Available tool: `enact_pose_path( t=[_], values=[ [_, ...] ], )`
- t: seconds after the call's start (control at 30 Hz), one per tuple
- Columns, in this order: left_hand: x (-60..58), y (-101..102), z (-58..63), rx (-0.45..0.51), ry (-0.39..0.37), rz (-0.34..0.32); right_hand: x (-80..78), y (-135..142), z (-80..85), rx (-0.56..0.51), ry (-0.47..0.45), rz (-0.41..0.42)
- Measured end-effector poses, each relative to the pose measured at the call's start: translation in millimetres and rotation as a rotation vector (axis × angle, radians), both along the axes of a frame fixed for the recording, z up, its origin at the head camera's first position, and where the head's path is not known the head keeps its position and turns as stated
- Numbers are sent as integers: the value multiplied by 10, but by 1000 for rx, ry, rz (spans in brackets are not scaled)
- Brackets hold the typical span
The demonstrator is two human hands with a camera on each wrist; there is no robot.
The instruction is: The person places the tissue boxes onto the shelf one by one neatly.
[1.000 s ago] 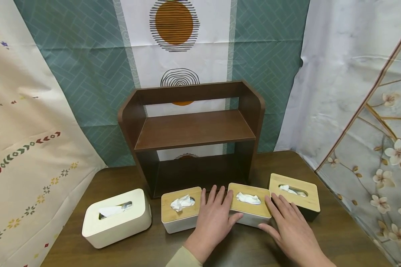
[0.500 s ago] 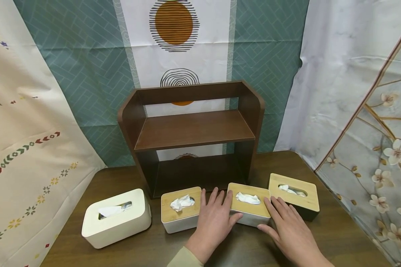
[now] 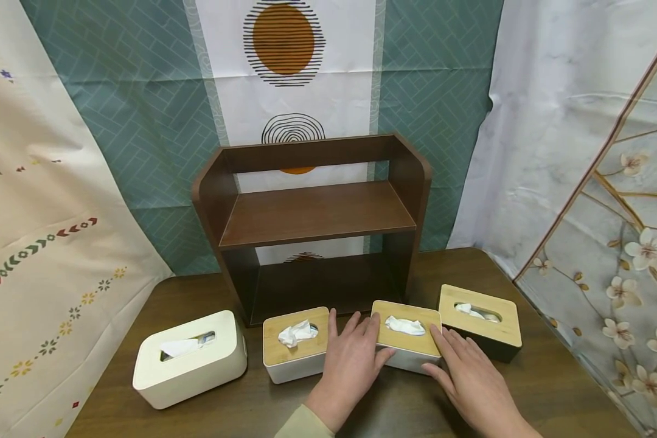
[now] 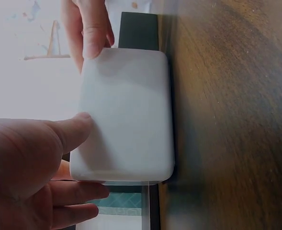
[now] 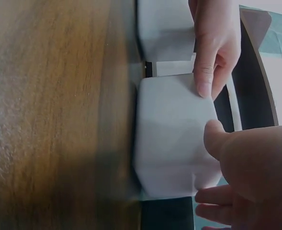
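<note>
A white tissue box with a bamboo-coloured lid (image 3: pixel 407 350) sits on the table before the shelf, a tissue showing in its slot. My left hand (image 3: pixel 344 368) holds its left end, thumb on the front face and fingers along the side. At the right end my right hand (image 3: pixel 473 377) holds it likewise, thumb on the front. In the left wrist view the box's white front (image 4: pixel 126 115) fills the middle, and some fingertips are hidden behind it. The right wrist view shows the same white front (image 5: pixel 174 124) between both thumbs, low on the table.
A dark brown two-tier shelf (image 3: pixel 317 213) stands behind. Left of my hands are a similar white box with a wooden lid (image 3: pixel 295 353) and a cream tissue box (image 3: pixel 191 359). A black tissue box with a wooden lid (image 3: pixel 479 319) is close on the right. Cloths hang around the table.
The whole head view shifts very slightly left. My right hand has crept a little left against the box; the left hand and boxes stay nearly as they were.
</note>
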State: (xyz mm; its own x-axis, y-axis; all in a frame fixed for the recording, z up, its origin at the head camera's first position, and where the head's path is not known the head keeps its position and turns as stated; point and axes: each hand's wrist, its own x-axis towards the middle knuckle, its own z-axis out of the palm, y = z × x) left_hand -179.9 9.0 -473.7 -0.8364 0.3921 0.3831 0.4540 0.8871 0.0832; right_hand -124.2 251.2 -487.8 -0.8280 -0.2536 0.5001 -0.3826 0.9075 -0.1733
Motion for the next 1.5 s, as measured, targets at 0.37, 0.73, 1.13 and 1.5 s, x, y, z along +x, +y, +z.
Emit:
enact_pose_path(
  t=[0.37, 0.73, 1.13, 1.5],
  values=[
    [-2, -2, -2, 14, 31, -8, -12, -72, -1, -17, -14, -51],
    [15, -26, -1, 30, 68, -16, -29, -103, -55, -32, 71, -23],
    [26, -80, 80, 72, 124, -13, -82, -128, 17, -44, 91, -1],
    [-24, -192, 161, 55, 113, -3, -184, -232, 135, -85, 63, 9]
  ],
)
